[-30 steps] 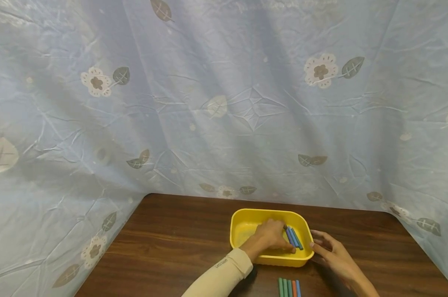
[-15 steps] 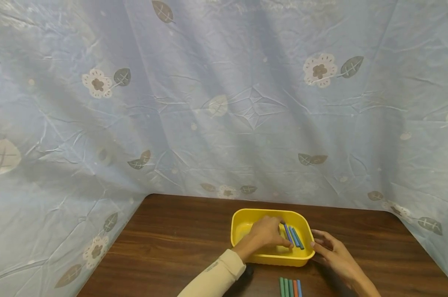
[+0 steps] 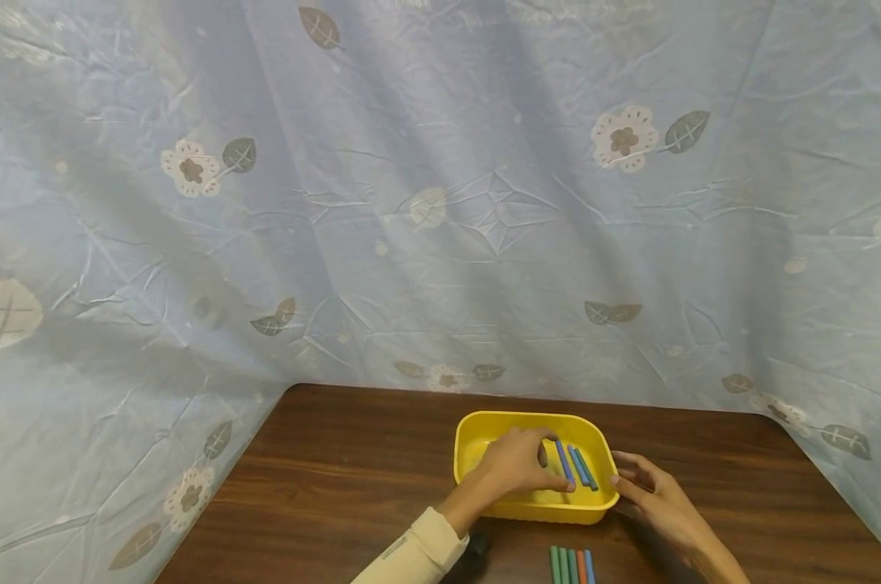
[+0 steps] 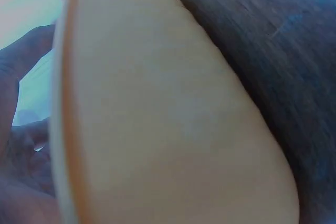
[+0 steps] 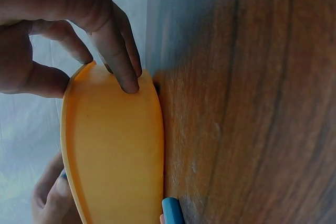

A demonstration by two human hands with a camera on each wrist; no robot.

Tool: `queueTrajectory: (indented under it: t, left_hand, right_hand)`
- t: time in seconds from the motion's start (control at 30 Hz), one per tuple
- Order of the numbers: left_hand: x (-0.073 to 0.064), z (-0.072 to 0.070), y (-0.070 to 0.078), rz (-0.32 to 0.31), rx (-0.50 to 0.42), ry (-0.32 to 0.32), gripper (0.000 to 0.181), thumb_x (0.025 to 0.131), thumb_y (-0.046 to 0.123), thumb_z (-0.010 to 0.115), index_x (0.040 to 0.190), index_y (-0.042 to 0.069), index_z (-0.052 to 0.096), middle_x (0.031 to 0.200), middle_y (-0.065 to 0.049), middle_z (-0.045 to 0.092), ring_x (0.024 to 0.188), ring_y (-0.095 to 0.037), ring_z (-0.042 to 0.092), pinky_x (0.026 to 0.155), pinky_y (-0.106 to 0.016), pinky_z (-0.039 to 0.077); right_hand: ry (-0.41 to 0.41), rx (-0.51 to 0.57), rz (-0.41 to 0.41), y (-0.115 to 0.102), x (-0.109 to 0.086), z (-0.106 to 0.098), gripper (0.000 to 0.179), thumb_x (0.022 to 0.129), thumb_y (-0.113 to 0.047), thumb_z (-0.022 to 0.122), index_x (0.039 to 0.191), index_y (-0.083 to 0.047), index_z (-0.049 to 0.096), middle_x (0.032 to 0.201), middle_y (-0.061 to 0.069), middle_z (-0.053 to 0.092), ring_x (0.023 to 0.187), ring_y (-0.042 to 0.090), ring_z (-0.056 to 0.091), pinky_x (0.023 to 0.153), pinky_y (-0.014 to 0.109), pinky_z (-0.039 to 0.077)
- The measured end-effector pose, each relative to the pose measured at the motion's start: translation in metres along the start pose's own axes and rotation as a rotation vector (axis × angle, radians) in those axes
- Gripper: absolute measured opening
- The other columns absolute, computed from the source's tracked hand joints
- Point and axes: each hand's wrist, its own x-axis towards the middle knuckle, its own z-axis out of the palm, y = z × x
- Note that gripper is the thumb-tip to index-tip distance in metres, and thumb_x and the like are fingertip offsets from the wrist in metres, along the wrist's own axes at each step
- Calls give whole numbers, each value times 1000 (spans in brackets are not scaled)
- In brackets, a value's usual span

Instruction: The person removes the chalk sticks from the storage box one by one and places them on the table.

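The yellow plastic tray (image 3: 535, 513) stands on the table. Inside it, the left hand (image 3: 515, 464) pinches a purple-blue chalk-like stick (image 3: 564, 464) end to end, thumb at the near end and a finger at the far end. Two blue sticks (image 3: 582, 469) lie side by side just to its right. The right hand (image 3: 655, 499) holds the tray's right end; in the right wrist view its thumb meets the rim and two fingers (image 5: 123, 69) lie along the outer wall. The tray wall (image 4: 168, 98) hides most of the left hand in the left wrist view.
On the brown wooden table (image 3: 353, 454), several green, red and blue sticks (image 3: 572, 564) lie in a row in front of the tray. A pale blue curtain (image 3: 484, 243) with flower and leaf prints hangs behind the table.
The left hand has drawn left inside the tray with the purple-blue stick, widening the gap to the two blue ones. The right hand stays at the tray's end.
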Motion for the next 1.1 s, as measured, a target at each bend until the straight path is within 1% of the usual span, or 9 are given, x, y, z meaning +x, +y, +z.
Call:
queueTrajectory:
  t: [0.13,0.33,0.43,0.6,0.7,0.83,1.0,1.1]
  left_hand:
    - [-9,-5,-2,28,-21,7,75,82,58,90,145,24,66,82,16,66,68,1,56,62,-20,48]
    - [-23,-11,-2,36,-67,0,76,81,56,91,144,22,68,79,17,63,65,-1,55,59,-21,47]
    - [-30,-13,-1,50,-73,12,76,80,56,92,143,21,68,78,18,62,63,-1,54,58,-20,46]
    - [-40,-14,-1,83,-48,38,75,80,58,91,141,20,69,78,19,62,65,1,53,61,-18,45]
    - [-46,-14,-2,90,-68,36,75,81,58,90,142,21,68,80,19,64,66,1,52,62,-18,45]
    - [-53,-13,-4,95,-100,40,74,81,59,90,142,23,69,82,18,67,63,1,51,59,-18,43]
    - [-60,-12,-3,137,-99,61,74,80,58,91,141,21,69,82,18,67,63,4,51,59,-16,43]
    - [-64,-12,-2,154,-98,57,73,81,57,92,141,21,69,83,17,68,63,4,51,59,-16,44]
  right_hand:
    - [3,-4,0,-1,0,1,67,112,-20,60,164,7,28,155,41,46,131,44,66,97,42,63]
    - [3,0,0,-2,0,1,66,112,-20,60,163,7,29,155,41,47,131,43,66,96,42,63]
    - [2,-2,-1,-1,0,1,66,112,-20,59,163,8,28,154,41,48,130,42,66,96,42,63]
    - [3,-7,3,-1,0,0,67,112,-21,60,163,7,28,154,41,47,130,43,66,97,43,63]
    - [5,-15,3,-1,0,0,67,112,-22,60,163,7,29,155,41,46,131,43,66,97,44,63]
    - [6,-18,4,-2,0,1,67,112,-22,60,163,7,29,155,41,46,131,43,66,97,44,63]
    - [16,-24,12,-2,0,1,66,111,-22,60,163,7,30,154,40,47,131,43,66,97,43,63]
    - [17,-27,15,-3,1,1,66,112,-22,60,163,7,30,155,40,47,131,43,66,97,43,63]
